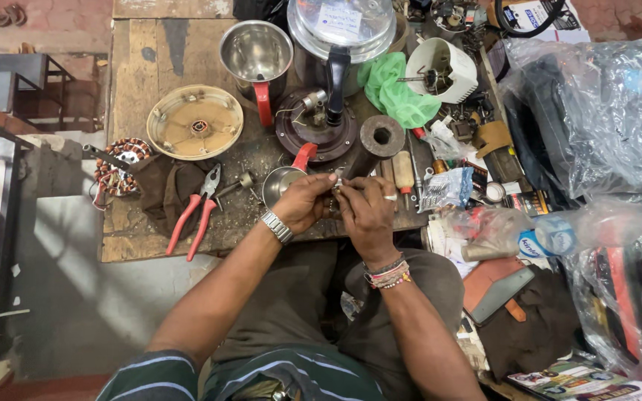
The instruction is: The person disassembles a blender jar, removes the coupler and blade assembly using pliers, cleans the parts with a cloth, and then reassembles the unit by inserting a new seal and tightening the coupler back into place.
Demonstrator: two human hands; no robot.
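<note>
Head view: left hand (302, 202) and right hand (365, 212) pinch a small metal part (338, 183).

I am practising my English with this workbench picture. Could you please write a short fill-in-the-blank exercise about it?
1. The pliers on the wooden workbench have ____ handles.
2. The left hand and right hand meet around a small ____ part.
3. The left wrist wears a metal ____.
4. The crumpled cloth near the large steel pot is ____.

Missing words: red; metal; watch; green
</note>
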